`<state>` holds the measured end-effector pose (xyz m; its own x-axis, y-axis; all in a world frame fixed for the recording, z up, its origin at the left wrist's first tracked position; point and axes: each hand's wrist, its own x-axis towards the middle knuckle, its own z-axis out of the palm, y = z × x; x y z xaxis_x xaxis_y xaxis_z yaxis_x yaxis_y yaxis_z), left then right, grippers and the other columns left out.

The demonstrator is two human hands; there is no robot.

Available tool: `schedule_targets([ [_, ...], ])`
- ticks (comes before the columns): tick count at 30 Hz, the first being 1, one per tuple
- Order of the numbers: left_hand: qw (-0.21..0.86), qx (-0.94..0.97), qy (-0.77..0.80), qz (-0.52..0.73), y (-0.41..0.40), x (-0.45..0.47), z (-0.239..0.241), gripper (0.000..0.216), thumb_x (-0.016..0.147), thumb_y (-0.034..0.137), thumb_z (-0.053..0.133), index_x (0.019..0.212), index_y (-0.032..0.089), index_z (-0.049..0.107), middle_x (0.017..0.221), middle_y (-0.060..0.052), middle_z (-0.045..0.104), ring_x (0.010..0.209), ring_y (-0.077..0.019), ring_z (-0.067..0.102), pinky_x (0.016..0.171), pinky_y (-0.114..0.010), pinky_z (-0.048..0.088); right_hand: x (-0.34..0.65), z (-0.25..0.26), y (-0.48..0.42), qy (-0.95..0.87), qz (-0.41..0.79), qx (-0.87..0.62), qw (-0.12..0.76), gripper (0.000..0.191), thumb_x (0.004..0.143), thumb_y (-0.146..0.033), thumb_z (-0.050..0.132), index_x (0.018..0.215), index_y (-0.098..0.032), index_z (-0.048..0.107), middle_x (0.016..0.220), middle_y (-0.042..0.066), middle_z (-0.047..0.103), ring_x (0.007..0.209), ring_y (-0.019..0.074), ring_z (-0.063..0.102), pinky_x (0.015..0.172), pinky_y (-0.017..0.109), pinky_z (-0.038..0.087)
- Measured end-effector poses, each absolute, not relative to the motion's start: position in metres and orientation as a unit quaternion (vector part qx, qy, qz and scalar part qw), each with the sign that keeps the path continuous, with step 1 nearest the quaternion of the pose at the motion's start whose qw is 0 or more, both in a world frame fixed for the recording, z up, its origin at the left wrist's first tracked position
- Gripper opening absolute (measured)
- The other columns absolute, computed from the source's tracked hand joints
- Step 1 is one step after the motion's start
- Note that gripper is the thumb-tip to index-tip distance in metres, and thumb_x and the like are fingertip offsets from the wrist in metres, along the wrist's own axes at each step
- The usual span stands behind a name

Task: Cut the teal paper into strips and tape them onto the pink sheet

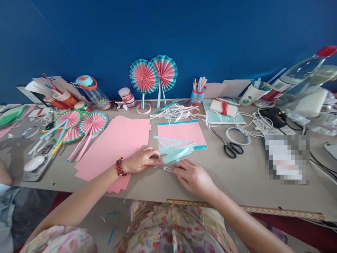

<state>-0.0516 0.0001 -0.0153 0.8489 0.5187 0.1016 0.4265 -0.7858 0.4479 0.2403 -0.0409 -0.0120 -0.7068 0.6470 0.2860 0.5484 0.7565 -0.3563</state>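
Light blue paper strips (181, 151) lie in a loose pile at the middle of the table, partly over a pink sheet with blue edges (179, 131). My left hand (143, 160), with a beaded bracelet at the wrist, pinches the near left end of a strip between thumb and fingers. My right hand (193, 175) is closed around a small whitish tool (167, 169) that points toward my left fingertips; its kind is hard to make out. Beneath my left forearm spreads a stack of pink paper (113, 140).
Scissors (230, 147) and a tape roll (238, 136) lie to the right. Finished paper fans (143, 75) stand against the blue wall; more fans (93, 123) lie at left. Paper scraps (176, 111), a pen cup (198, 95), cables (252, 124) and a bottle (295, 75) line the back.
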Motion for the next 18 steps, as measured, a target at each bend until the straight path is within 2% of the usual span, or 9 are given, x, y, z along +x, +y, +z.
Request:
schedule_targets([
  [8, 0.206, 0.939, 0.252, 0.112, -0.0007, -0.052, -0.0174, 0.046, 0.105, 0.02, 0.032, 0.143, 0.042, 0.049, 0.121, -0.006, 0.059, 0.104, -0.0206, 0.047, 0.094, -0.034, 0.035, 0.2386, -0.0154, -0.0437, -0.921, 0.098, -0.326, 0.188, 0.024, 0.097, -0.015, 0.046, 0.095, -0.019, 0.07, 0.087, 0.005, 0.064, 0.078, 0.0168, 0.056, 0.067, 0.027, 0.046],
  [18, 0.205, 0.938, 0.255, 0.116, -0.0019, -0.0521, -0.0182, 0.042, 0.106, 0.025, 0.032, 0.141, 0.041, 0.052, 0.121, -0.006, 0.059, 0.104, -0.02, 0.048, 0.096, -0.033, 0.036, 0.2396, -0.0167, -0.0458, -0.921, 0.107, -0.323, 0.192, 0.024, 0.096, -0.014, 0.046, 0.1, -0.019, 0.07, 0.088, 0.006, 0.065, 0.079, 0.0168, 0.056, 0.068, 0.027, 0.047],
])
